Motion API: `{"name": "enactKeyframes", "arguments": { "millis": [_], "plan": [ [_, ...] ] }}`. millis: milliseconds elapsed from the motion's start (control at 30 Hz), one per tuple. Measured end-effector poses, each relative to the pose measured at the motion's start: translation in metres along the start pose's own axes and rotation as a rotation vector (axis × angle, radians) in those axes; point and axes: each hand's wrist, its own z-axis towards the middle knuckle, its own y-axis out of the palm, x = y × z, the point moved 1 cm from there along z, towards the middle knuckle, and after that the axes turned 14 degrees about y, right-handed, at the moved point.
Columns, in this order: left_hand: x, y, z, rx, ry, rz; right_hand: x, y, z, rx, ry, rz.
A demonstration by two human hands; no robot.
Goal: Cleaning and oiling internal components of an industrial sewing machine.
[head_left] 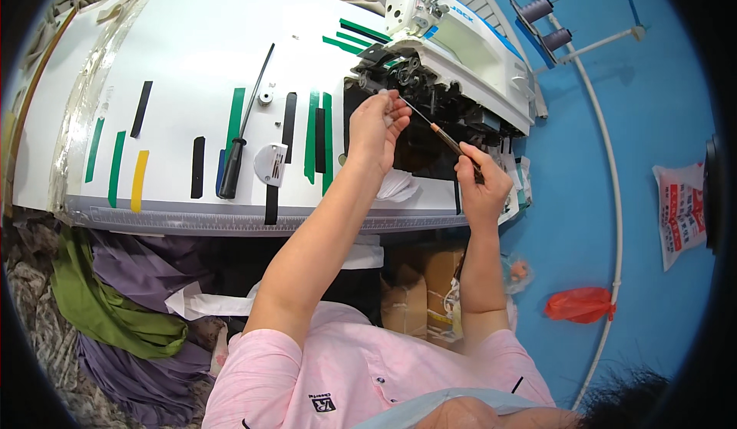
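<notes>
A white sewing machine (pixel 480 41) lies tipped back at the table's far right, with its dark oily underside (pixel 430 95) facing me. My right hand (pixel 482 179) grips a screwdriver (pixel 445 136) by its brown handle, its thin shaft pointing up and left into the mechanism. Beside the shaft's tip, my left hand (pixel 375 130) has its fingers curled together at the edge of the machine opening; what they pinch, if anything, is too small to tell. Just below the left wrist lies a crumpled white cloth (pixel 399 186).
On the white table (pixel 176 45) lie a long black-handled screwdriver (pixel 232 168), a metal plate (pixel 269 165), a small round metal part (pixel 266 98) and several tape strips. A ruler (pixel 192 218) edges the front. Fabric (pixel 115 298) heaps lower left; thread cones (pixel 537 11) stand at right.
</notes>
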Motion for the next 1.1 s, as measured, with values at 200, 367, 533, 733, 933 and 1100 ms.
{"name": "enactKeyframes", "arguments": {
  "millis": [200, 367, 533, 733, 933, 1100],
  "plan": [
    [-0.008, -0.017, -0.010, 0.019, -0.040, 0.068, -0.015, -0.027, -0.007, -0.089, 0.010, 0.121],
    [-0.005, -0.023, -0.004, 0.088, 0.006, 0.068, -0.051, -0.018, 0.022, 0.139, -0.404, -0.368],
    [0.001, -0.033, 0.001, 0.041, -0.009, 0.135, -0.057, 0.011, 0.048, 0.058, -0.689, -0.676],
    [0.007, -0.043, 0.006, -0.004, -0.037, 0.123, -0.067, 0.021, 0.038, -0.179, -0.619, -0.467],
    [0.009, -0.043, 0.006, -0.028, -0.036, 0.138, -0.065, 0.026, 0.052, -0.070, -0.664, -0.679],
    [0.009, -0.043, 0.007, -0.011, -0.029, 0.147, -0.065, 0.025, 0.052, -0.058, -0.599, -0.509]
  ]
}}
